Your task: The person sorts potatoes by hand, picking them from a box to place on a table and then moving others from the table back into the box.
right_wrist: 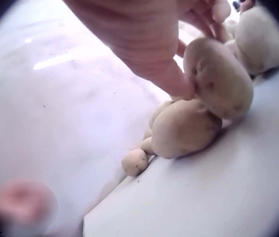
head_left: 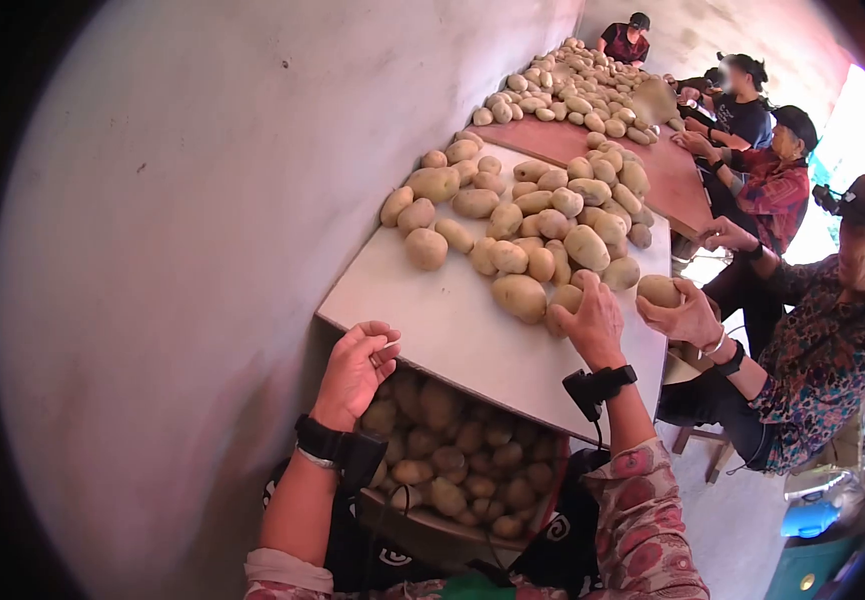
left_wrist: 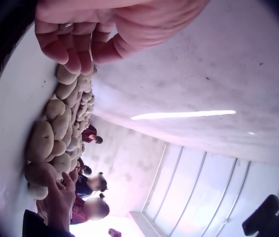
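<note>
Below the table's near edge, a bin (head_left: 560, 460) holds loose potatoes (head_left: 448, 460); above it the left hand (head_left: 356, 368) hangs by the table edge, its fingers curled in toward the thumb, a thin pale streak at the tips, though whether they pinch anything I cannot tell; on the white tabletop (head_left: 453, 330) the right hand (head_left: 593, 322) has thumb and fingers closed round a potato (right_wrist: 218, 79), at the near end of a heap (head_left: 553, 215); just to the right, a person in a patterned top (head_left: 823, 340) holds another potato (head_left: 660, 291); farther on come a reddish board (head_left: 668, 180), a second heap (head_left: 573, 95), and at the far end a person in a dark cap (head_left: 625, 42).
</note>
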Motion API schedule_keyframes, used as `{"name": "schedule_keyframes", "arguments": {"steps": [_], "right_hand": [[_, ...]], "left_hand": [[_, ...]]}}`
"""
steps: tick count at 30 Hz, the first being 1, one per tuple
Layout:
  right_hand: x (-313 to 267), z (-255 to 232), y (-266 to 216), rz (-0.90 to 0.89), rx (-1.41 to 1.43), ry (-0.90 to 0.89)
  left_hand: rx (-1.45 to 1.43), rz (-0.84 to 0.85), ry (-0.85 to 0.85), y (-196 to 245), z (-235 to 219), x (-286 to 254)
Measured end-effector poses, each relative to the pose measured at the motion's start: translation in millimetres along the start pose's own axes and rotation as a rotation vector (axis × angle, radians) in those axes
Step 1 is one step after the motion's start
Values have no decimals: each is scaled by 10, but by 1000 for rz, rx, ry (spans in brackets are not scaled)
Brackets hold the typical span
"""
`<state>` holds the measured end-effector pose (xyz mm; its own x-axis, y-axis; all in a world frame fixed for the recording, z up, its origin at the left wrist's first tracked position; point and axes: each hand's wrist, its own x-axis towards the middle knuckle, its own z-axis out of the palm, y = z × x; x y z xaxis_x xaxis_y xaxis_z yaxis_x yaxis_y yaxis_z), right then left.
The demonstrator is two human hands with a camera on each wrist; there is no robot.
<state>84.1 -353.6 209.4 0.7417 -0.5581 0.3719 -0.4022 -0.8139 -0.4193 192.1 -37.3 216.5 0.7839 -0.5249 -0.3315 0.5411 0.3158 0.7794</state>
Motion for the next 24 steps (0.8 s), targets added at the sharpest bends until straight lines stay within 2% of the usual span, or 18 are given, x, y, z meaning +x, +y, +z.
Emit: {"name": "schedule_keyframes", "arguments": {"steps": [2,5,9,12,17,24], "right_hand": [[-60,8,-31,-96,-41,3],[-85,-42,-89,-122,23,-34],[-144,47,-95,12,233,-153],[-190,51,-103,-73,272,-143],[-314,-15,-196,-209,126,-314],[-322,-92,-183,-140,248,-320]], "left_hand": [[20,2,-19,-9,5,19],[44,3,-9,-7,3,19],[41,4,-7,-3,2,13],[56,15,-2,3,-11,10],[90,18,-3,22,-54,20],[130,-20,-4,-45,-44,-9]]}}
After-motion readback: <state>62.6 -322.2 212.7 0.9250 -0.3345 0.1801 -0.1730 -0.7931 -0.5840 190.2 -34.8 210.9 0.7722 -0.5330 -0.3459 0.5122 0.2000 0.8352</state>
